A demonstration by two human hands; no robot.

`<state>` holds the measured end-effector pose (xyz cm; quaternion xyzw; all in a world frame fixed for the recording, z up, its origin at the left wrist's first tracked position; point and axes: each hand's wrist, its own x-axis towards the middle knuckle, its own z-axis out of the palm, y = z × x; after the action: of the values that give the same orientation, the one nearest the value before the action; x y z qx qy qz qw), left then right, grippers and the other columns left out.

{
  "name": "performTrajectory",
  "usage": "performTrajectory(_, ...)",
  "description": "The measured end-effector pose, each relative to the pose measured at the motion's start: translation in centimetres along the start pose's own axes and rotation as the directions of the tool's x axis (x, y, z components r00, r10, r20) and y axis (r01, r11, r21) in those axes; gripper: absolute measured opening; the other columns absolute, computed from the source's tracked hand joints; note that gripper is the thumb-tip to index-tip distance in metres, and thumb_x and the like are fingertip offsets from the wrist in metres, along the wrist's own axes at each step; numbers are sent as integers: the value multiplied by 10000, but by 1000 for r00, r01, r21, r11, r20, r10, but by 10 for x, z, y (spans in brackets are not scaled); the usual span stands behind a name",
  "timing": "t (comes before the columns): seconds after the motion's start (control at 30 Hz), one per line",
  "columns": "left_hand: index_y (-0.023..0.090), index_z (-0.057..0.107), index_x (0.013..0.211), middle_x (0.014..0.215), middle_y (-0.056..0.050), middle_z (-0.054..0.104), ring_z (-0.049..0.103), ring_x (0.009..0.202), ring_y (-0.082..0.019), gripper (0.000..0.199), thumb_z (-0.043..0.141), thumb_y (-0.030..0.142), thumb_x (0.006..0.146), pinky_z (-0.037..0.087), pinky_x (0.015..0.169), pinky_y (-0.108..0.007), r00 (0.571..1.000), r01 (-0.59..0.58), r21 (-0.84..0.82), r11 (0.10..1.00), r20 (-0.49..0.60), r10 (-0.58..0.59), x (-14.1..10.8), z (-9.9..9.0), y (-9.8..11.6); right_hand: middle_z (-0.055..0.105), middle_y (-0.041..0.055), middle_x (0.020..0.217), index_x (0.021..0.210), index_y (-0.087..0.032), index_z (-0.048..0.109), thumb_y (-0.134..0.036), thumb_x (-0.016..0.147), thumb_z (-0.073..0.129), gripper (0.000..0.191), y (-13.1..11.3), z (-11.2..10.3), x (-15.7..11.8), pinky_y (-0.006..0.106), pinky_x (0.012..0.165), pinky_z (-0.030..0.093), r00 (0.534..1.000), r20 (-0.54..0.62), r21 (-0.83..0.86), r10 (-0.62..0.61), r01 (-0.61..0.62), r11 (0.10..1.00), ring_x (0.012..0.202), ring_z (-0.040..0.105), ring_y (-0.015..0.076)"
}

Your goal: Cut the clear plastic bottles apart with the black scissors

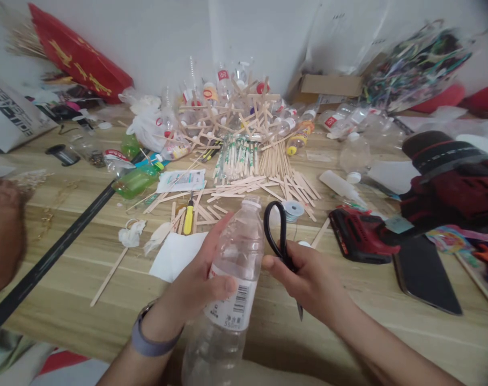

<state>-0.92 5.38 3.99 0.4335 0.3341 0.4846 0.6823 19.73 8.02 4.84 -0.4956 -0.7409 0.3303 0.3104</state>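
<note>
A clear plastic bottle (231, 300) with a white and red label stands slightly tilted near the table's front edge. My left hand (204, 279) is wrapped round it at the label, thumb across the front. Just right of the bottle, my right hand (308, 279) grips a pair of scissors (282, 230) with black handles. The handle loops point up and the metal tip points down. My right fingertips come close to the bottle's side; whether they touch it I cannot tell.
Wooden sticks (244, 185) lie heaped mid-table before several bottles. Left are a green bottle (137, 181) and a yellow screwdriver (188, 217). A red cordless power tool (449, 187) and a dark phone (427, 276) lie right. Another person's arm (2, 236) rests at far left.
</note>
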Motion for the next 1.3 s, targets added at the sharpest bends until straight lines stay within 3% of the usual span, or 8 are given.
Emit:
performTrajectory(0.13,444,457,1471,1399,-32,631,697,913,-208,809,826,383,754,550,795,-332,998,42,-65,997,-43,-45,-1,3,1,374,-62,423,634,-246,340,-772,878,468,594,-1,-1,-1,221,371,249,957,225,316,182,-248,916,375,321,95)
performTrajectory(0.2,427,494,1449,1366,-39,649,705,842,-197,735,791,395,778,555,716,-308,996,59,-127,990,-61,-67,-1,5,2,407,-56,436,644,-238,371,-796,869,475,611,-2,-3,0,222,386,277,964,209,363,165,-233,902,387,346,99)
performTrajectory(0.3,404,509,1436,1253,-51,698,722,758,-204,718,777,425,770,554,615,-286,989,134,-255,958,-30,-146,-2,7,4,490,-27,501,669,-210,492,-760,896,511,595,-2,-6,1,236,418,314,999,-12,199,51,-48,979,443,425,127)
performTrajectory(0.4,374,443,1487,1245,-88,694,730,725,-227,827,798,441,743,559,566,-294,976,203,-331,922,-4,-217,-2,8,4,570,7,576,748,-187,604,-705,970,457,582,-1,-9,2,256,462,348,967,-180,-123,-182,162,979,497,509,157)
performTrajectory(0.6,412,498,1448,1296,-54,673,738,738,-223,743,774,430,758,568,561,-288,972,230,-370,900,37,-234,-2,8,-2,600,21,590,791,-175,629,-579,1061,358,556,1,-11,3,288,527,352,843,-199,-500,-500,351,791,525,557,169)
performTrajectory(1.0,327,383,1521,895,-18,746,741,754,-225,717,665,454,874,575,599,-277,970,241,-364,900,111,-215,0,7,-6,680,42,669,785,-136,612,-490,1075,420,496,6,-15,4,326,667,373,769,-135,-619,-624,426,659,592,629,175)
performTrajectory(1.13,296,395,1511,874,-26,742,717,712,-209,718,671,439,864,554,564,-256,967,253,-316,915,103,-232,0,11,0,616,7,597,735,-148,586,-476,1092,376,528,4,-17,6,321,651,345,753,-97,-689,-651,421,590,560,606,161)
performTrajectory(1.3,333,457,1484,1034,-47,744,704,736,-215,732,728,414,808,535,599,-282,970,238,-259,936,8,-245,0,14,4,529,-23,544,723,-163,572,-511,1097,320,570,5,-17,7,318,617,322,786,-91,-653,-612,417,633,478,503,142)
